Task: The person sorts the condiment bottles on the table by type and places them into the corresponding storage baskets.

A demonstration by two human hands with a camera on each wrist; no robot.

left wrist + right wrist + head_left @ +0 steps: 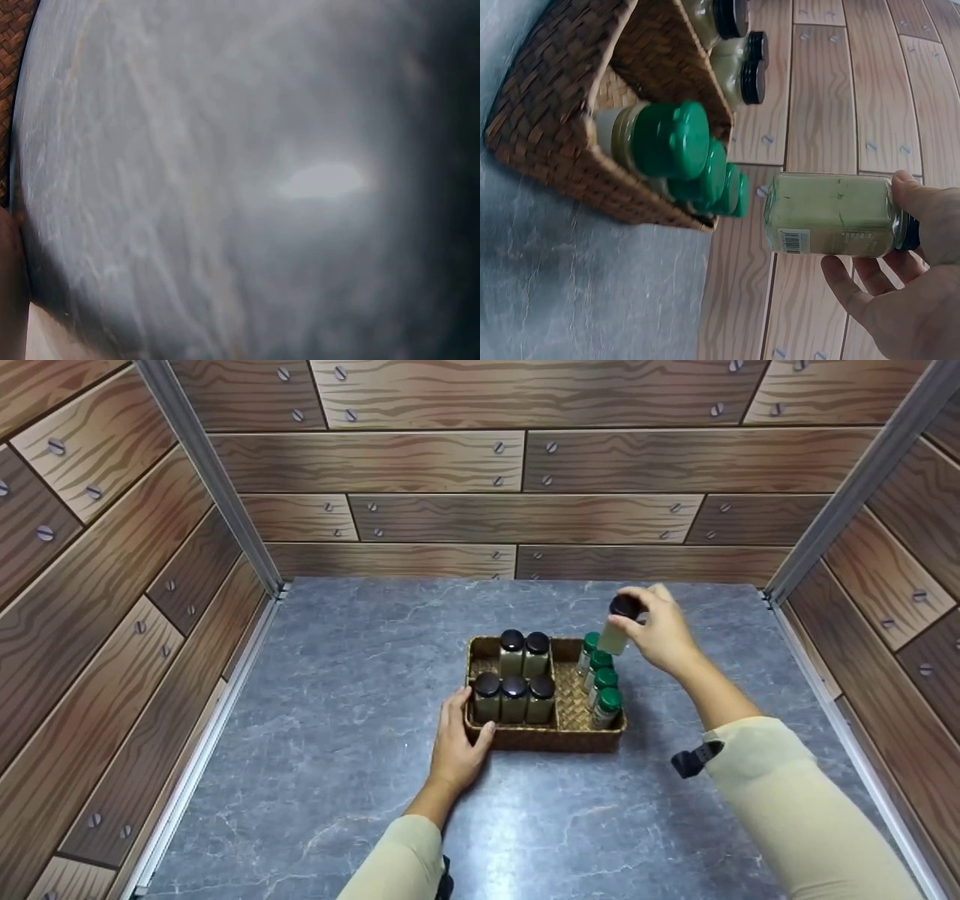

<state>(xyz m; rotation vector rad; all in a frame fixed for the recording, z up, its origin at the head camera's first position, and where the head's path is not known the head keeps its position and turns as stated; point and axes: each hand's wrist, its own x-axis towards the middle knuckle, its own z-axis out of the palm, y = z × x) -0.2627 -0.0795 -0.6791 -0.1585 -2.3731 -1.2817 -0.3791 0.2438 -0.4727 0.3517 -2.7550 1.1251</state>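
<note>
A two-compartment woven basket (570, 740) sits on the table. My left hand (455, 750) rests against its front left corner, fingers along the left side and thumb at the front wall. Above the basket's back right side, my right hand (660, 628) grips a glass spice jar (829, 214) by its black cap; the jar is tilted in the head view and holds pale greenish contents. Several black-capped jars (514, 701) stand in the left compartment. Green-capped jars (606, 701) line the right wall of the other compartment. The left wrist view barely shows the hand.
A grey marbled tabletop (337, 682) lies under the basket. Wood-patterned panels (450, 465) enclose the back and both sides, with metal rails (217, 472) at the corners.
</note>
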